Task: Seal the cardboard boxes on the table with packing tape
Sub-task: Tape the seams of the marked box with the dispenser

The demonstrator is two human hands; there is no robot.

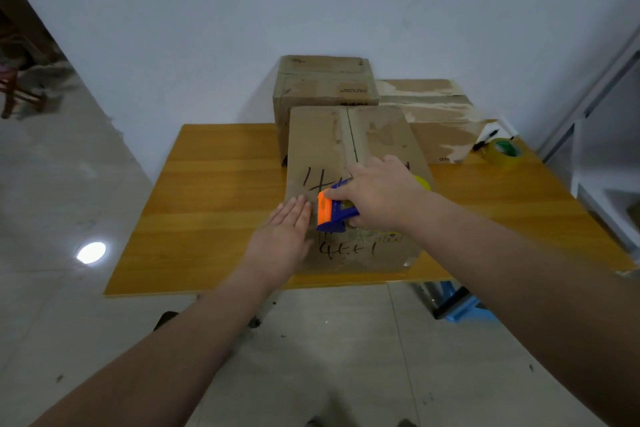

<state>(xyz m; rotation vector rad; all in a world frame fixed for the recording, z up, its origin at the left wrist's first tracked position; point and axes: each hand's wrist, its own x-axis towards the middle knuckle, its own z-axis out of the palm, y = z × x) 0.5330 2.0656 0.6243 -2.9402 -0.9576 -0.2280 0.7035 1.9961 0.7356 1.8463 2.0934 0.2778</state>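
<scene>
A tall cardboard box [325,139] with black handwriting stands at the table's front, its top flaps closed along a centre seam. My right hand [377,194] grips a blue and orange tape dispenser [334,210] at the box's near top edge, over the seam. My left hand [284,236] lies flat with straight fingers against the box's near left side, just left of the dispenser. A strip of clear tape shows on the box's front face below the dispenser. Two more boxes stand behind: one at the back centre [325,83], one at the back right [436,114].
A spare roll of clear tape [504,152] and a black marker [485,140] lie on the wooden table [214,191] at the right. A white wall is behind the table. A blue stool [460,305] stands under the table's right side. A white frame rises at the far right.
</scene>
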